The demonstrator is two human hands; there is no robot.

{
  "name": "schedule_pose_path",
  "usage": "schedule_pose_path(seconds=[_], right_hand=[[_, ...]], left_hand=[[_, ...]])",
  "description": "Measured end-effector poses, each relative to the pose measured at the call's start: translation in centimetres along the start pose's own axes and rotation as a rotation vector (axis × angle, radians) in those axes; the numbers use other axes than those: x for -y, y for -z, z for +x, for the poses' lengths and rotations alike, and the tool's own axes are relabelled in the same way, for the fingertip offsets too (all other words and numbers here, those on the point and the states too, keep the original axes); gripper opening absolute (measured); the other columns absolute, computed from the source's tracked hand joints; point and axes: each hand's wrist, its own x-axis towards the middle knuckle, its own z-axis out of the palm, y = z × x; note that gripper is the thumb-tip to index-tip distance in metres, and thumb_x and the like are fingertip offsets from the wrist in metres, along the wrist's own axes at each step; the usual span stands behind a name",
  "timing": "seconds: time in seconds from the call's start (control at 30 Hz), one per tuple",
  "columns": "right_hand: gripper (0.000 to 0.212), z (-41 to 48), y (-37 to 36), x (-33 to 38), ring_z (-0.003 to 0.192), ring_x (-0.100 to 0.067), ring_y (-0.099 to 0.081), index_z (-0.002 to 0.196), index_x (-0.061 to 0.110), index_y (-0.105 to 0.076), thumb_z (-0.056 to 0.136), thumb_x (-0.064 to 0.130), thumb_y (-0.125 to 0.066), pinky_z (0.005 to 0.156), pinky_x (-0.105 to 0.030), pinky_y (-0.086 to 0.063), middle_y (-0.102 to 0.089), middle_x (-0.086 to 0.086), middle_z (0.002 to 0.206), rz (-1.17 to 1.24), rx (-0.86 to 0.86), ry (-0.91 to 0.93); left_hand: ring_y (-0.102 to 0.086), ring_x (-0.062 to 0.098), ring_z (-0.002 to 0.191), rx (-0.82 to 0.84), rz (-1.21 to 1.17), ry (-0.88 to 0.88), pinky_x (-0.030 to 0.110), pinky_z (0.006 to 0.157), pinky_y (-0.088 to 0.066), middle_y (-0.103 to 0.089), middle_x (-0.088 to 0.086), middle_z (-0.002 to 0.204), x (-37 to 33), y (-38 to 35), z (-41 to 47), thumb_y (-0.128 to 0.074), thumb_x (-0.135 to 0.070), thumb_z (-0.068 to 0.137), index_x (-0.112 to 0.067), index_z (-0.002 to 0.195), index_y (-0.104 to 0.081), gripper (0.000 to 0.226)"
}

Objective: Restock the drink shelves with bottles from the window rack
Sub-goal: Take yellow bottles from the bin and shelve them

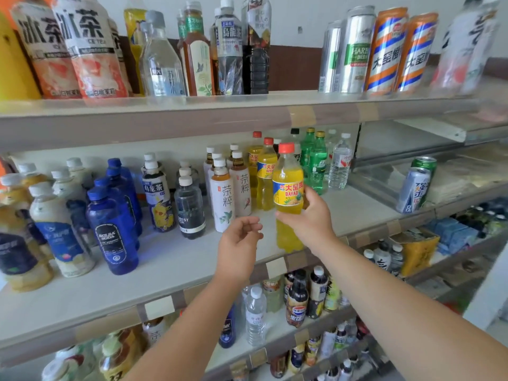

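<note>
The right hand (308, 218) grips a yellow Dayao bottle (288, 196) with a red cap around its middle, holding it upright at the front edge of the middle shelf (170, 270) — just in front of two matching yellow bottles (265, 177) standing farther back. The left hand (239, 243) hovers just beside it with fingers loosely curled, holding nothing — near the white tea bottles (223, 199).

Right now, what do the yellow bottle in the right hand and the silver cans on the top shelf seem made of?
Yellow bottle: probably clear glossy plastic; the drink shows through its wall. Its red cap looks like matte plastic. Silver cans: likely aluminium, with a satin metallic sheen and streaky reflections.
</note>
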Motion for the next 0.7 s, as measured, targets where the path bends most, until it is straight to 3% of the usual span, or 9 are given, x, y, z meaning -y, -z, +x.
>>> schedule_pose_path(seconds=[0.13,0.3,0.37,0.47,0.57,0.7], right_hand=[[0.054,5.4,-2.6,-2.0,0.082,0.003,-0.065,0.111,0.022,-0.066,0.064,0.011,-0.092,0.067,-0.012,-0.049,-0.071,0.013,0.092,0.023,0.005,-0.022],[0.058,10.2,-5.1,-5.5,0.090,-0.018,-0.072,0.096,0.034,-0.066,0.046,0.024,-0.094,0.084,-0.046,-0.060,-0.075,0.005,0.097,0.043,-0.040,-0.096],[0.056,11.2,-5.7,-6.1,0.090,-0.020,-0.072,0.093,0.034,-0.065,0.047,0.021,-0.092,0.084,-0.048,-0.059,-0.076,0.003,0.096,0.065,-0.062,-0.115],[0.058,12.2,-6.3,-6.7,0.089,-0.018,-0.073,0.095,0.033,-0.067,0.041,0.030,-0.087,0.081,-0.046,-0.060,-0.076,0.004,0.094,0.070,-0.075,-0.124],[0.061,13.0,-6.7,-7.3,0.087,-0.016,-0.073,0.100,0.030,-0.068,0.042,0.030,-0.086,0.081,-0.045,-0.060,-0.076,0.005,0.093,0.042,-0.073,-0.126],[0.064,13.2,-7.1,-7.7,0.091,-0.016,-0.072,0.110,0.026,-0.068,0.049,0.021,-0.085,0.084,-0.045,-0.060,-0.076,0.005,0.097,0.022,-0.070,-0.130]], left_hand=[[-0.064,0.012,0.085,0.049,0.032,-0.010,0.013,0.065,-0.047,-0.068,0.002,0.099,0.1,-1.4,5.4,-0.047,0.006,0.093,-0.018,0.103,-0.063,0.030],[-0.060,0.006,0.073,0.084,0.007,-0.045,0.019,0.068,-0.045,-0.066,-0.001,0.090,0.0,-2.1,11.4,-0.047,0.011,0.089,-0.021,0.093,-0.062,0.036],[-0.059,0.010,0.076,0.103,0.011,-0.045,0.023,0.070,-0.045,-0.067,0.000,0.092,0.4,-2.3,13.0,-0.047,0.010,0.090,-0.019,0.097,-0.063,0.034],[-0.061,0.012,0.079,0.111,0.023,-0.047,0.022,0.071,-0.047,-0.068,0.004,0.096,1.6,-2.4,14.4,-0.048,0.008,0.092,-0.008,0.107,-0.063,0.027],[-0.062,0.011,0.079,0.119,0.008,-0.045,0.022,0.073,-0.048,-0.069,0.002,0.093,2.5,-2.6,15.0,-0.048,0.010,0.092,-0.012,0.104,-0.063,0.028],[-0.063,0.004,0.072,0.121,0.021,-0.040,0.013,0.064,-0.047,-0.068,-0.002,0.087,2.9,-2.8,15.1,-0.044,0.013,0.090,-0.017,0.103,-0.058,0.036]])
